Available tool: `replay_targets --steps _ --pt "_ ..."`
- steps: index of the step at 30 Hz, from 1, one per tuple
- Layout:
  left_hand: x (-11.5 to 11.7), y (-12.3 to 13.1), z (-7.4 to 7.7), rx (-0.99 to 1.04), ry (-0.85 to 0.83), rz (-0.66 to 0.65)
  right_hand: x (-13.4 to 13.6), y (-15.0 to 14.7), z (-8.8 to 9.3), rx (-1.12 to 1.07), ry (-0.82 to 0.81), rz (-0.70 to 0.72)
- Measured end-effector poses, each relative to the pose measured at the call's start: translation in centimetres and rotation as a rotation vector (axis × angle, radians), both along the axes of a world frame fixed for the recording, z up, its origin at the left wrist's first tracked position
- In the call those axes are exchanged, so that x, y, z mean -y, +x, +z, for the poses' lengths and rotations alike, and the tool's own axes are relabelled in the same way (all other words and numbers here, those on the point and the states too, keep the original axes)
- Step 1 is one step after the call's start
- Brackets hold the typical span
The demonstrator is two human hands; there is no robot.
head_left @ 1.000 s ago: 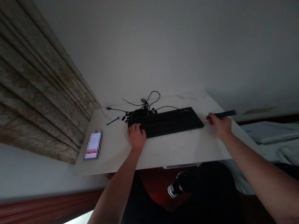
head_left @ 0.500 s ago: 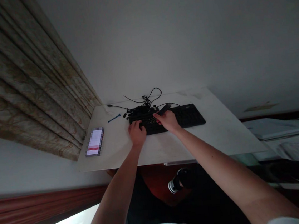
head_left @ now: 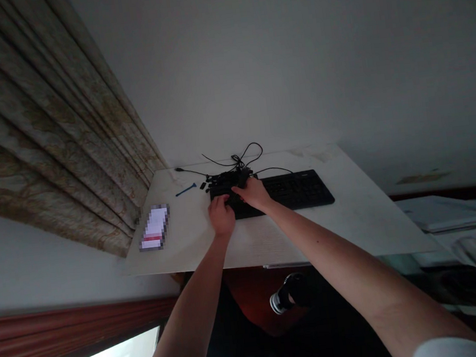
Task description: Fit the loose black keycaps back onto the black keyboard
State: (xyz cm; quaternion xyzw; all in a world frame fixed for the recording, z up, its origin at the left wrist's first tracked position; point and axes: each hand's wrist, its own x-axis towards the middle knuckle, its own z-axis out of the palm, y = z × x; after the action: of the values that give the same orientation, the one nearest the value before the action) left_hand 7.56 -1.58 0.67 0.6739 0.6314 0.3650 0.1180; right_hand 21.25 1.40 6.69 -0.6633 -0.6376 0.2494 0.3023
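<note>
1. Left of the left hand (head_left: 222, 216), a blurred phone (head_left: 154, 227) and a blue plastic stick (head_left: 186, 190) lie on the white desk (head_left: 313, 233).
2. That hand curls over the black keyboard's (head_left: 295, 190) left end; any grasp cannot be told.
3. Just beyond it, small black pieces (head_left: 226, 178) heap against a black cable (head_left: 252, 151).
4. The right hand (head_left: 255, 194), just beside the left, bends over the same end, fingers down; whether it is gripping is hidden.

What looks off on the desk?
Loose black keycaps lie heaped at the top left of the keyboard, tangled with a cable. They look pulled off it, though that end of the keyboard is partly hidden.
</note>
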Motion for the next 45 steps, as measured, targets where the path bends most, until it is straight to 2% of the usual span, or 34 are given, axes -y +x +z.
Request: replay_targets --steps 6,11,16,19,24,35,45 --pt "0.2 0.3 0.1 -0.078 -0.031 -0.034 0.0 0.2 -0.8 0.022 0.007 0.026" --pt "0.2 0.4 0.4 -0.166 -0.038 -0.069 -0.4 0.9 -0.3 0.011 -0.038 0.101" --pt "-0.4 -0.3 0.3 -0.31 -0.037 -0.173 -0.7 0.6 0.2 -0.058 -0.047 0.203" --pt "-0.7 -0.6 0.0 -0.354 -0.029 -0.184 -0.6 0.1 0.2 -0.076 -0.053 0.209" --pt "-0.7 -0.5 -0.2 -0.363 -0.025 -0.193 -0.5 -0.2 0.4 0.002 0.011 0.2" --pt "-0.9 -0.5 -0.5 -0.358 -0.039 -0.197 -0.1 -0.3 0.4 0.078 0.091 0.28" --pt "-1.1 -0.2 -0.6 -0.417 -0.07 -0.194 -0.1 -0.5 0.0 0.119 0.109 0.255"
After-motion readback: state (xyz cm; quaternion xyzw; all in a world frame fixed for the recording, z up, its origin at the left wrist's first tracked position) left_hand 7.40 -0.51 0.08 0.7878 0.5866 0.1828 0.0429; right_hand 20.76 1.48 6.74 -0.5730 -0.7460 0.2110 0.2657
